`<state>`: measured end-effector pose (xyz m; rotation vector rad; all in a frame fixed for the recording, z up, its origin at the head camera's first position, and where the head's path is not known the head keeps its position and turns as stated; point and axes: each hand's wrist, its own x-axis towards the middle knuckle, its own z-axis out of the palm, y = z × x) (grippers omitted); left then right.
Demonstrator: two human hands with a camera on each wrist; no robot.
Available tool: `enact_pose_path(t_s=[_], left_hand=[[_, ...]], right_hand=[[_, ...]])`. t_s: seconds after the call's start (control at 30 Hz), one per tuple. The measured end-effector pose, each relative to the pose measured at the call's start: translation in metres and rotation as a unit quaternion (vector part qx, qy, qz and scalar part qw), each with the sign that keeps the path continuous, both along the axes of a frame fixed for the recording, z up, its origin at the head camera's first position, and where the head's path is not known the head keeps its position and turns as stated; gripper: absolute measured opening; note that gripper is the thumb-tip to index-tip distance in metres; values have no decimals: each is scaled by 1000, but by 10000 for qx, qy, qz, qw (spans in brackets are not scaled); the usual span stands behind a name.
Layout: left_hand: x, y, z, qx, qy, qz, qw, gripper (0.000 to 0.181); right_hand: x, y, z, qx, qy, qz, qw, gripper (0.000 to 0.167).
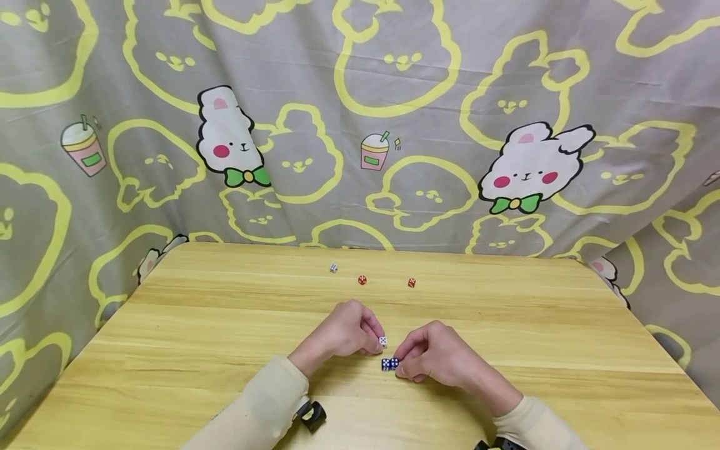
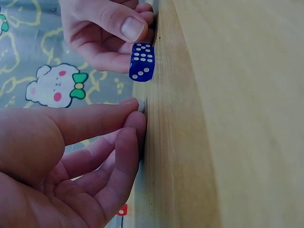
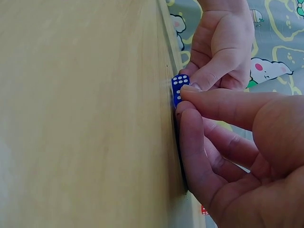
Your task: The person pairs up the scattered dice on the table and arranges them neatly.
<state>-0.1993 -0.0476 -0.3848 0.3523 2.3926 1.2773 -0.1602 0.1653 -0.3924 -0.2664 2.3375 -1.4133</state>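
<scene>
Two blue dice with white dots sit side by side on the wooden table, the left one (image 1: 385, 364) touching the right one (image 1: 394, 362). My right hand (image 1: 441, 357) pinches the right blue die between thumb and fingers. Just behind them, my left hand (image 1: 350, 331) pinches a white die (image 1: 383, 341) at its right side. In the left wrist view the white die (image 2: 141, 105) is mostly hidden by the fingertips of my left hand (image 2: 95, 156). The right wrist view shows a blue die (image 3: 178, 85) at the fingertips of my right hand (image 3: 232, 142).
Farther back on the table (image 1: 225, 300) lie a white die (image 1: 334, 268), a red die (image 1: 362, 280) and another red die (image 1: 412, 282). A grey patterned curtain (image 1: 315, 81) hangs along the table's back edge and sides.
</scene>
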Motion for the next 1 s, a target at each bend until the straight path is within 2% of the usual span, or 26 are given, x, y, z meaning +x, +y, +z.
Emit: enact_pose_path(t_s=[0.4,1.0], left_hand=[[1,0,0,191,-92,11,9998,13],[1,0,0,168,-22,24,9999,13]], right_hand=[[0,2,-1,-60,-10,10,10000,15],[1,1,2,-83,44,27,10000,17]])
